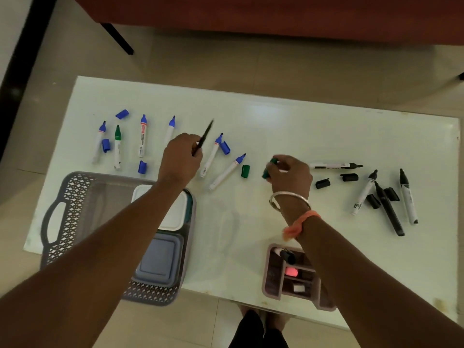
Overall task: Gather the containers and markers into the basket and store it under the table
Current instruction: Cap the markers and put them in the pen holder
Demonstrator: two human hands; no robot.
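Left hand grips a black marker tilted far-right, right hand pinches a green marker; basket lies near-left of both hands, nearer the left.

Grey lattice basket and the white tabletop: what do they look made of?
Grey lattice basket: likely moulded plastic, matte; uniform cut-out walls and a one-piece handle. White tabletop: glossy, perhaps glass or laminate; it reflects a soft light patch.

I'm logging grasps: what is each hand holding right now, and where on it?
Left hand grips a black marker by its lower end. Right hand pinches a green marker near its green end.
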